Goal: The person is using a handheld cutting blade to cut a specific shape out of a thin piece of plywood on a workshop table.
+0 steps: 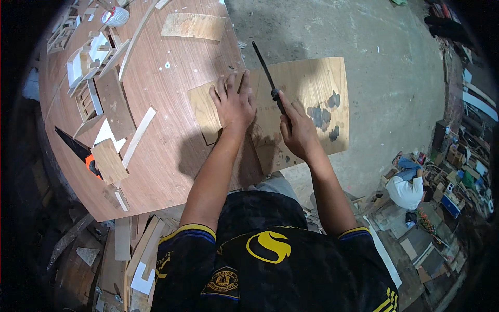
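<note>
A light wooden board [299, 78] lies across the table's right edge, its right part jutting out over the floor. Dark grey blotches mark that overhanging end. My left hand [235, 101] rests on the board with its fingers spread, near the table edge. In my right hand [299, 127] is a slim black tool [264, 65] with a long narrow blade and a knob where blade meets handle. Its blade points up and to the left above the board; whether it is a saw or a file I cannot tell.
The brown table [161, 99] carries a curved plywood piece [194, 26], wooden model parts [86, 65] and a handsaw [73, 144] with an orange-and-black handle, partly under a wood offcut [110, 161]. A person in a white shirt [405, 192] sits at right among piled scraps.
</note>
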The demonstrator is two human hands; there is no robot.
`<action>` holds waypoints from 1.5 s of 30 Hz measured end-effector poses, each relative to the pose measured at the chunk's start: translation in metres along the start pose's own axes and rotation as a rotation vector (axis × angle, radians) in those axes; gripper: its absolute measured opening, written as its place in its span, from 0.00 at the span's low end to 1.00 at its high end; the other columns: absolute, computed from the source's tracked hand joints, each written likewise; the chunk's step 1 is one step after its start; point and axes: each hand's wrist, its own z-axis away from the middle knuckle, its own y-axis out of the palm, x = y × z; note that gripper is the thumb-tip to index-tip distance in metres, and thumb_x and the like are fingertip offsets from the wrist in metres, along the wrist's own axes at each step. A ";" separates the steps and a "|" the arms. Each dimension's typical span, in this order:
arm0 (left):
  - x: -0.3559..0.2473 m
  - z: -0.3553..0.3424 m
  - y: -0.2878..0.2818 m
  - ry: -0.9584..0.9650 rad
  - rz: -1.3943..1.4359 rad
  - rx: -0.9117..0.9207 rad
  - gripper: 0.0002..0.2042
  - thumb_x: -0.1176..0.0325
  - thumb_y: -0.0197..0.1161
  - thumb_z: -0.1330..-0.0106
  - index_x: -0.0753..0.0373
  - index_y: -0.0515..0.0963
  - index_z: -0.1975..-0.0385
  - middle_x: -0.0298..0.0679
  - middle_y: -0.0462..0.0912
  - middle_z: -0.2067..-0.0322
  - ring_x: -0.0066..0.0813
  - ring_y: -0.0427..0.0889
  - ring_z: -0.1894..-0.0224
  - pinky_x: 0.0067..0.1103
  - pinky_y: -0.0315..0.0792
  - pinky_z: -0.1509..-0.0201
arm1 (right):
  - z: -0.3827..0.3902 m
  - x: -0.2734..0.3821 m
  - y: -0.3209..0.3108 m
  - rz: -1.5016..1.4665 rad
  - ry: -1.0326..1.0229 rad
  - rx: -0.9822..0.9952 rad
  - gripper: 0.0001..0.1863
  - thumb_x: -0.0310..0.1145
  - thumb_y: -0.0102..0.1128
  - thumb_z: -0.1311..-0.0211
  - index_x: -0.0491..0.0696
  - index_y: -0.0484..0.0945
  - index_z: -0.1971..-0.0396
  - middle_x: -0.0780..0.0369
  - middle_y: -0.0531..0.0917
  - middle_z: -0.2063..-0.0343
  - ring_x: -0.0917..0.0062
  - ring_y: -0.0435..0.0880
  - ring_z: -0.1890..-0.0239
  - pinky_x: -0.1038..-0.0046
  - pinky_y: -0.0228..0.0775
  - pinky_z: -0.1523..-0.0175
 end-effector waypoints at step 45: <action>0.002 0.004 0.000 0.055 0.025 -0.089 0.21 0.56 0.62 0.39 0.38 0.79 0.43 0.40 0.68 0.37 0.48 0.61 0.33 0.47 0.49 0.30 | 0.189 -0.023 0.098 0.025 0.265 0.139 0.44 0.22 0.54 0.42 0.56 0.49 0.25 0.50 0.81 0.62 0.51 0.81 0.68 0.57 0.75 0.66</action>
